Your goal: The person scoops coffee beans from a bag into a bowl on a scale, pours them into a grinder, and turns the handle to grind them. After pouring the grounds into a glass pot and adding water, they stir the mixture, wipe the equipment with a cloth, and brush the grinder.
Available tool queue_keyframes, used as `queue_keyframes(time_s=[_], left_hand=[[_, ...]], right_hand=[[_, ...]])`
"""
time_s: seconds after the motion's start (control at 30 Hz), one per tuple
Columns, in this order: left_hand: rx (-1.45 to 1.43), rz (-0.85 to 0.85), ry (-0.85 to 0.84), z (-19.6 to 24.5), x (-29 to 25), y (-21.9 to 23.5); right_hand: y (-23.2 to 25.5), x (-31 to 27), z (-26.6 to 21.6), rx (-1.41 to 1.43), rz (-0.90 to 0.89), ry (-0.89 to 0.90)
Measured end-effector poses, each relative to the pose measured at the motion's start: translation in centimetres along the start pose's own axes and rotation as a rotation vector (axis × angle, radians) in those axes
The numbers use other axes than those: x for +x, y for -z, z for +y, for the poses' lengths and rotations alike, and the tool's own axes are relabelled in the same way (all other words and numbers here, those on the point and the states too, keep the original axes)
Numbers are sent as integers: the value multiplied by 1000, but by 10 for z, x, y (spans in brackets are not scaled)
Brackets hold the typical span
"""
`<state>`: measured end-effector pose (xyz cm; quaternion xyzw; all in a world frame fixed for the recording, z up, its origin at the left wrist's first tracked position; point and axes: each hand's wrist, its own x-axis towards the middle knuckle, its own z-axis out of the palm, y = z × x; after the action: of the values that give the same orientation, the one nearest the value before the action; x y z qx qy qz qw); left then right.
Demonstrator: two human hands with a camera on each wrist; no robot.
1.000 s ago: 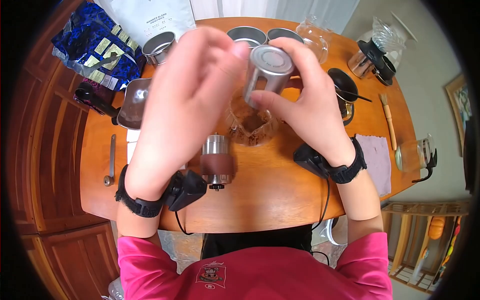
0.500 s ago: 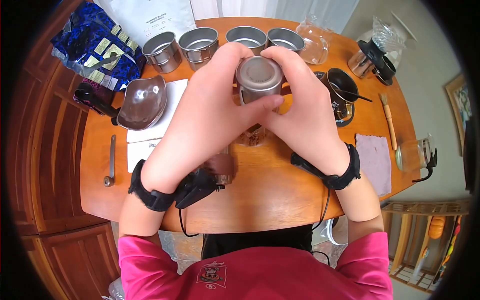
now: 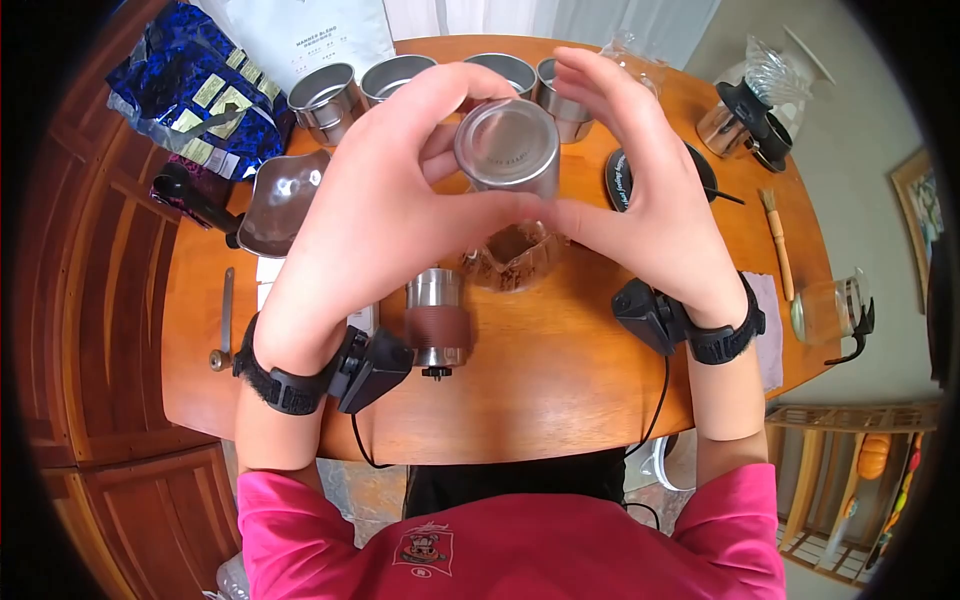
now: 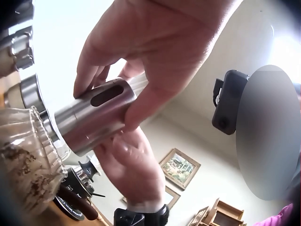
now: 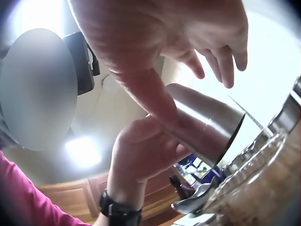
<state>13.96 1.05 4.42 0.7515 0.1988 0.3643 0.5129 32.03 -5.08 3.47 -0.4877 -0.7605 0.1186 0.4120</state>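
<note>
Upside down above the table, a silver metal cylinder (image 3: 508, 145) is gripped by the left hand (image 3: 370, 200), thumb in front and fingers behind. The right hand (image 3: 650, 190) has its thumb near the cylinder's lower front, its other fingers spread away. In the right wrist view that thumb lies along the cylinder (image 5: 202, 120). A slot shows in the cylinder's side (image 4: 107, 95) in the left wrist view. Below stands a ribbed glass vessel (image 3: 512, 265) with brown grounds inside. A grinder (image 3: 438, 325) with a brown band is left of it.
Metal cups (image 3: 325, 100) stand along the back. At the left are a brown dish (image 3: 283, 205), a blue bag (image 3: 195, 90) and a crank handle (image 3: 227, 315). To the right lie a brush (image 3: 780, 245), a cloth (image 3: 768, 330) and a glass pot (image 3: 825, 308).
Both hands gripped the cylinder half a second ago; the right hand's fingers have since spread and moved right. The cylinder has shifted slightly left. A second ago the right hand held it alone.
</note>
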Motion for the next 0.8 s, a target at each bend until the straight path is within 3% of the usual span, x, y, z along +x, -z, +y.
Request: queue_keyframes(time_s=[0.03,0.07,0.17,0.27,0.33,0.47,0.57,0.63,0.7,0.77,0.8], left_hand=[[-33,2,-4,0,1,0],[-33,3,-5,-1,1,0],[-32,-24,-1,-6,2,1],[78,-47,-67,-2,4,3],[343,-71,-127,2,3,4],[24,-62,-91,-4,3,1],[-73,59,-51,-2,3,-2],[162,280,-123,5,1,2],[159,321,-190,10,0,8],[-74,-50,7,16,-1,19],[21,-72,17,7,0,11]], right_hand=[[2,1,-1,-86,12,36],[3,-1,-10,170,-146,-34],[5,-1,2,105,-104,38],[-1,1,10,242,-102,8],[-6,2,10,279,-88,-12],[-10,2,6,267,-14,-64],[-13,4,14,204,55,-46],[-14,3,14,141,112,-1],[-13,3,10,352,110,-253],[-15,3,12,370,107,-235],[-17,3,14,387,104,-217]])
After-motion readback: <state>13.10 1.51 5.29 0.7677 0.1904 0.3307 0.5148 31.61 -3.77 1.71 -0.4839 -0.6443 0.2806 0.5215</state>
